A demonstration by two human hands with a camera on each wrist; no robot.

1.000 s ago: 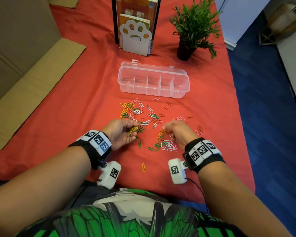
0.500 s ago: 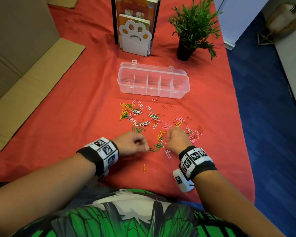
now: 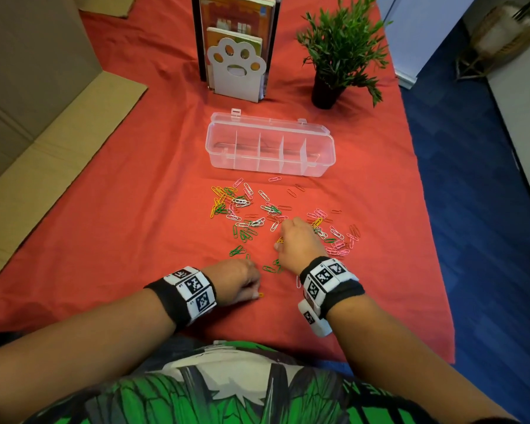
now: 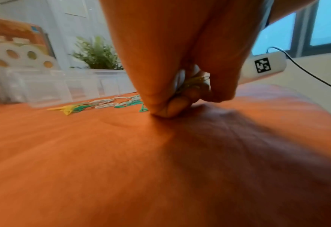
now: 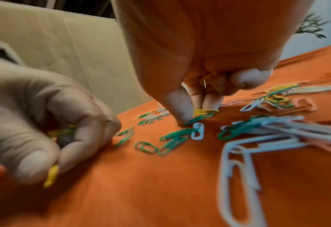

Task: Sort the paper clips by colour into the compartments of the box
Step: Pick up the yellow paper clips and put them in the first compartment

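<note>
Person wearing green, black and white print shirt (image 3: 227,390). Forearms showing bare. Black wristband (image 3: 346,289) circling each wrist, carrying white blocks printed with black square codes. White camera pod (image 3: 314,319) hanging beside right band, bearing same code; thin black cable (image 4: 306,73) trailing from pod.

Tablecloth (image 3: 129,228): matt red cloth, softly creased. Box (image 3: 270,148): clear, glossy plastic with thin see-through dividers. Paper clips (image 3: 245,206): smooth coloured coating, slight sheen. Cardboard (image 3: 43,166): dull brown, matt. Paw-shaped bookend (image 3: 236,71): smooth, flat white. Wristbands (image 3: 193,289): black cloth carrying matt printed tags. Plant pot (image 3: 326,90): black, matt.
</note>
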